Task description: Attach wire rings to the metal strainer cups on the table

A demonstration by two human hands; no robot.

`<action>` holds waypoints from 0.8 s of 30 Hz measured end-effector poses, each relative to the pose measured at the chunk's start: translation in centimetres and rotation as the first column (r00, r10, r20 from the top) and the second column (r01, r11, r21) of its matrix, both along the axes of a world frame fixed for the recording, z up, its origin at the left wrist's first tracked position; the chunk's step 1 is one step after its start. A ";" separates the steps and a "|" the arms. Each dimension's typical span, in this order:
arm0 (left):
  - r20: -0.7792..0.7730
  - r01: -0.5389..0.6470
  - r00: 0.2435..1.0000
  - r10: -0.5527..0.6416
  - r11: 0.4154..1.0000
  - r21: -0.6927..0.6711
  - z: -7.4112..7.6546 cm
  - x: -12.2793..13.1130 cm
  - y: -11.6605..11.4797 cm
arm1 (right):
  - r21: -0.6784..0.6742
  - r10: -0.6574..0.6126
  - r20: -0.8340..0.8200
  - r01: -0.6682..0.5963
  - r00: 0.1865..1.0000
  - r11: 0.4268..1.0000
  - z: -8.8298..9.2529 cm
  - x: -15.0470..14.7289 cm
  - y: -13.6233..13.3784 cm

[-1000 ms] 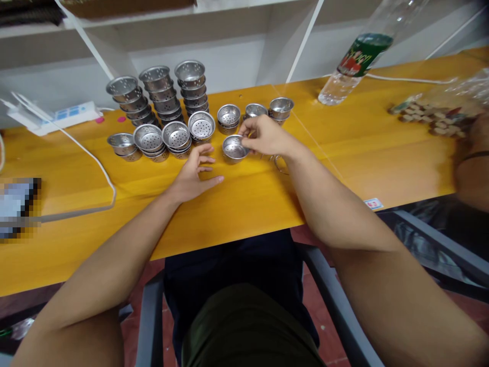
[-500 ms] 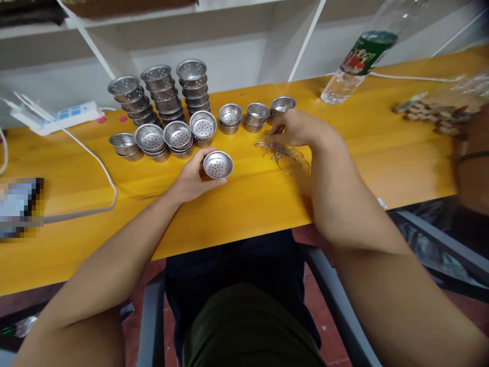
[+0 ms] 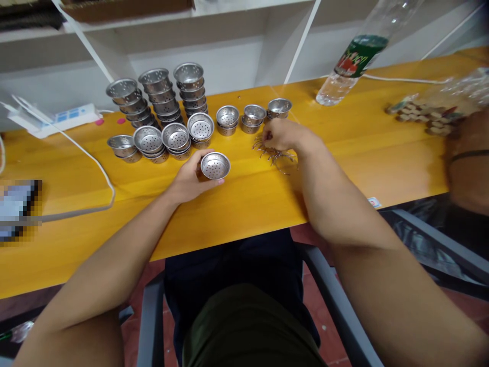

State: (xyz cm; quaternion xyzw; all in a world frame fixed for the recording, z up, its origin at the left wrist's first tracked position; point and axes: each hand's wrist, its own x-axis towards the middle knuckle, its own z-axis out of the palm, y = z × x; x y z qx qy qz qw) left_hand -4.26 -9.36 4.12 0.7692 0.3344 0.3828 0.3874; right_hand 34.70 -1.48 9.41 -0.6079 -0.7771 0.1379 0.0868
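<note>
My left hand (image 3: 189, 178) grips a small perforated metal cup (image 3: 215, 165) just above the yellow table (image 3: 244, 204). My right hand (image 3: 284, 135) is closed in a pinch over a loose pile of thin wire pieces (image 3: 275, 154); what its fingertips hold is too small to make out. Behind both hands stand three tall stacks of the same cups (image 3: 164, 97) and a row of short stacks and single cups (image 3: 198, 127).
A plastic water bottle (image 3: 355, 58) lies at the back right. A white power strip (image 3: 57, 118) and its cable (image 3: 103, 176) run across the left. Another person's arm (image 3: 468, 163) and a bag of small pieces (image 3: 431, 114) occupy the far right. White shelving stands behind the table.
My left hand took up the cup that my right hand was handling. My right hand moved right to the wire pile and closed over it.
</note>
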 end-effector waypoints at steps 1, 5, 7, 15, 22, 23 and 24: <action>0.001 -0.002 1.000 0.002 1.000 -0.003 0.1 0.0 -0.1 | -0.008 -0.006 -0.005 0.006 1.000 1.000 0.3 0.1 -0.2; -0.003 -0.027 1.000 0.027 0.999 -0.021 0.3 0.0 -0.3 | 0.029 -0.010 -0.135 0.014 0.991 0.999 1.7 -0.3 -1.2; -0.002 -0.045 0.999 0.045 0.999 -0.010 0.3 0.0 -0.3 | 0.080 0.026 -0.291 -0.003 0.956 0.997 2.1 -1.2 -1.7; 0.012 -0.071 0.997 0.070 0.996 0.050 0.2 0.0 0.2 | 0.097 0.062 -0.679 0.005 0.731 0.995 2.0 -6.3 -3.7; 0.027 -0.085 0.996 0.083 0.994 0.070 0.0 0.1 0.0 | 0.165 0.220 -0.765 -0.146 0.606 0.975 0.1 -9.0 -3.7; 0.021 -0.095 0.995 0.094 0.992 0.086 0.0 0.1 0.0 | 0.178 0.229 -0.761 -0.144 0.607 0.973 -0.1 -9.2 -3.8; 0.014 -0.105 0.994 0.105 0.988 0.110 0.2 0.0 0.1 | 0.186 0.231 -0.755 -0.136 0.613 0.973 -0.3 -9.5 -3.8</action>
